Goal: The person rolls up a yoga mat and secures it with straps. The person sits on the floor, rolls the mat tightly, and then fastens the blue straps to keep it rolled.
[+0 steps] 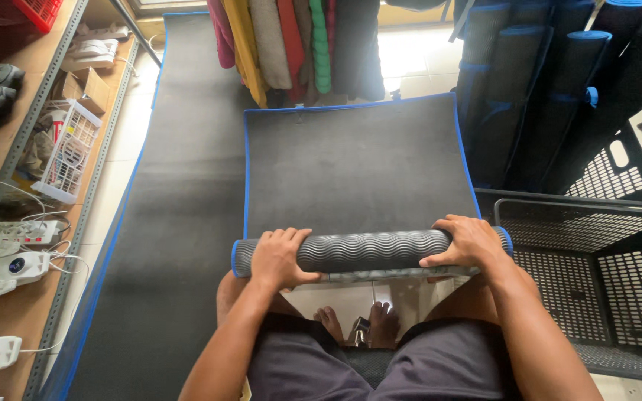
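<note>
A dark grey mat with blue edging (354,160) lies flat on the floor in front of me, its near end wound into a ribbed roll (369,250). My left hand (280,256) grips the roll near its left end. My right hand (466,241) presses on the roll near its right end. Both hands lie on top of the roll with fingers curled over it. My knees and bare feet show below the roll.
A longer dark mat (180,186) stretches along the floor on the left. Shelving (31,171) with a white basket, shoes and power strips lines the left side. Rolled mats (551,89) stand at the back right beside black plastic crates (603,275). Coloured fabrics (291,44) hang at the back.
</note>
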